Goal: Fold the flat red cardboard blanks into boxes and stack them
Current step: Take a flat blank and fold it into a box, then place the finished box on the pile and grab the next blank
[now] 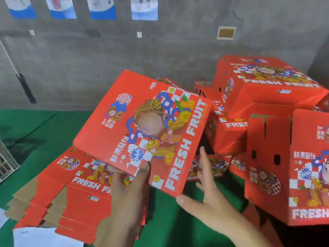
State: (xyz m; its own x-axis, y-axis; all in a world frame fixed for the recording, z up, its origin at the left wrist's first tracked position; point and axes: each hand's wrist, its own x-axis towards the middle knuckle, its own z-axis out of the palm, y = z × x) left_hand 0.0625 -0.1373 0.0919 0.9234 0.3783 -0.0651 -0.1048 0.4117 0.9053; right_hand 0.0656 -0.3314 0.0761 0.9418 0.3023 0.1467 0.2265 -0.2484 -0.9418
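Red blank (142,125) being held tilted above pile of flat blanks (74,189) on green counter (35,125). Left hand (128,189) pinching near edge, thumb on printed face. Right hand (210,193) hovering beside corner, fingers (203,157) spread, gripping nothing. Corrugated card likely light, stiffish, glossy, creasing easily; gripping edges seems best. Folded boxes (267,90) sitting at right.

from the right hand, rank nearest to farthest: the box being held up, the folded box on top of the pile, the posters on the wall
1. Held box, just left of the right hand.
2. Top folded box, up on the right-side pile.
3. Posters, on the far wall.
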